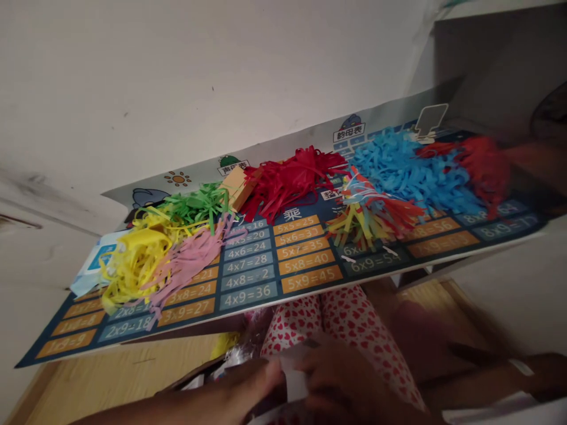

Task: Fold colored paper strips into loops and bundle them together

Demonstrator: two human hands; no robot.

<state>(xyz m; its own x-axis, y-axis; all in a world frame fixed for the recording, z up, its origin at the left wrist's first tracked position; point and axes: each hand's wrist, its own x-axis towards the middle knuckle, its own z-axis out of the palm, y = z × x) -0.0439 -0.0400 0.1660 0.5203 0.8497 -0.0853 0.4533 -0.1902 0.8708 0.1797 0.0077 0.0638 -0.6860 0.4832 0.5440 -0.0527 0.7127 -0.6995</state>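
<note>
Held between the fingers of left hand (248,386) and right hand (341,383): white paper sheet (295,378), matt and smooth. Just beyond the fingertips, soft printed cloth (328,321) with red hearts. Farther past the fingers, glossy smooth mat (266,268). Heaped on it, thin matt paper strips: yellow (130,262), pink (188,260), green (195,206), red (292,180), blue (407,171). Among them, pale bare wood block (237,186). Below, wood-grain floor (110,372).
</note>
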